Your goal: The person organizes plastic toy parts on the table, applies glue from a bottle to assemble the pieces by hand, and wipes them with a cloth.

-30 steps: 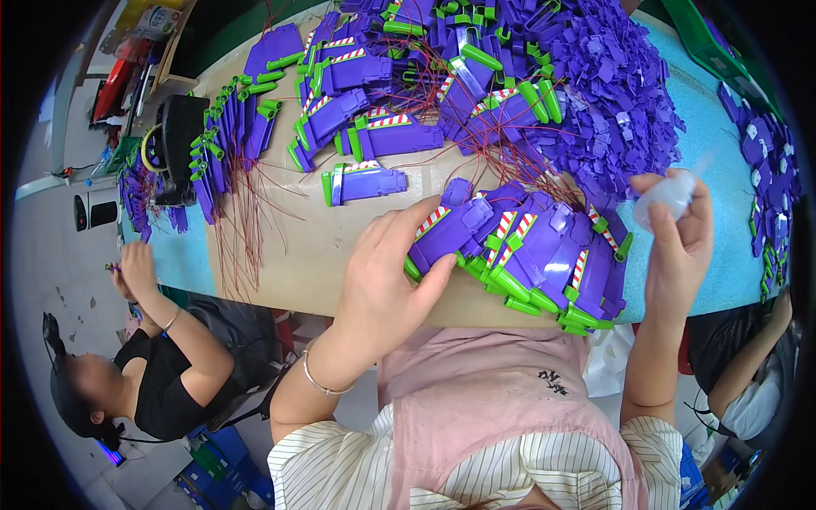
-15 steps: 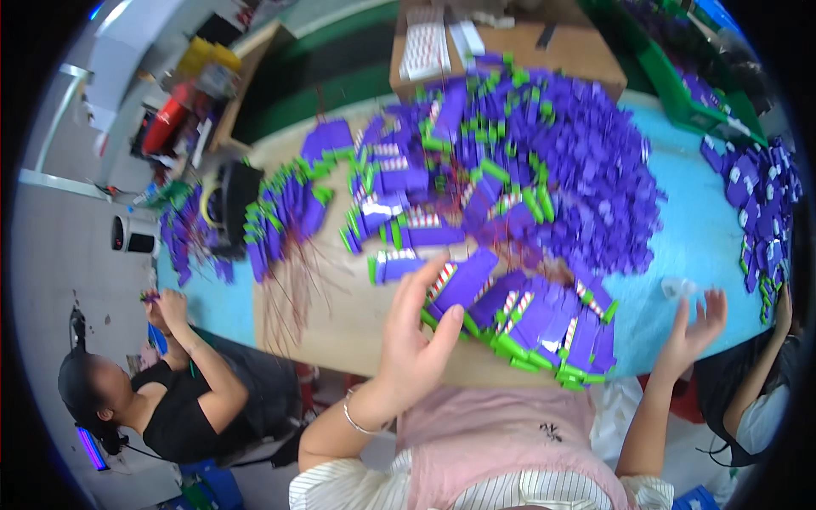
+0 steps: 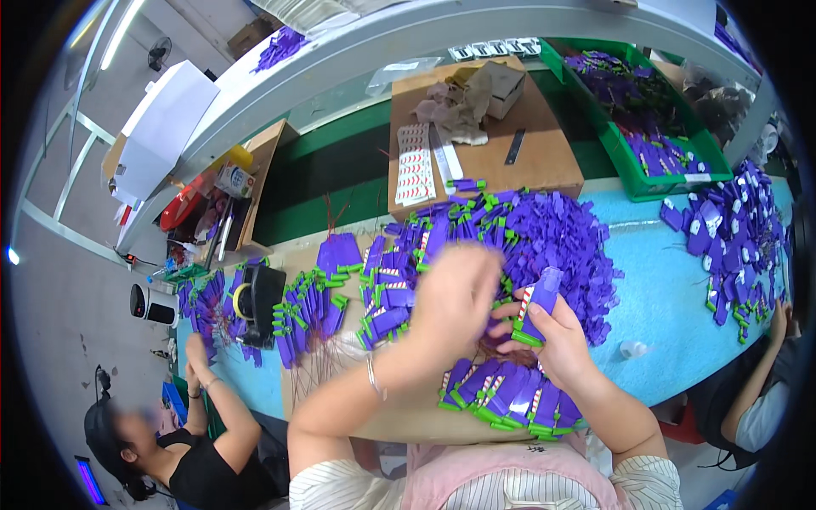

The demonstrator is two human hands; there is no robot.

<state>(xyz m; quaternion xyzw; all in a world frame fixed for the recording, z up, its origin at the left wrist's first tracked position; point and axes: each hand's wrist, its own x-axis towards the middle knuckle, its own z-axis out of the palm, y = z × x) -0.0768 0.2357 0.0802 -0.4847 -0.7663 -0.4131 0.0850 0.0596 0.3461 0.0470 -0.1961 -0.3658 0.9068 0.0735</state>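
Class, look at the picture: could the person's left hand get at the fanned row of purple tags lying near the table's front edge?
Probably yes: the left hand hovers just above and behind the fanned row of purple tags, with nothing lying between them.

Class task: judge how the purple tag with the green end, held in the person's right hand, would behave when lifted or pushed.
The purple tag probably feels light: the right hand holds it upright with a fingertip grip. It seems fairly stiff, keeping a flat shape. Being flat, it would likely slide rather than roll, like the fanned row of tags.

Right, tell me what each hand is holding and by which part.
The right hand grips one purple tag by its lower end, near the green tip. The left hand is motion-blurred above the pile; whether it holds anything cannot be told.
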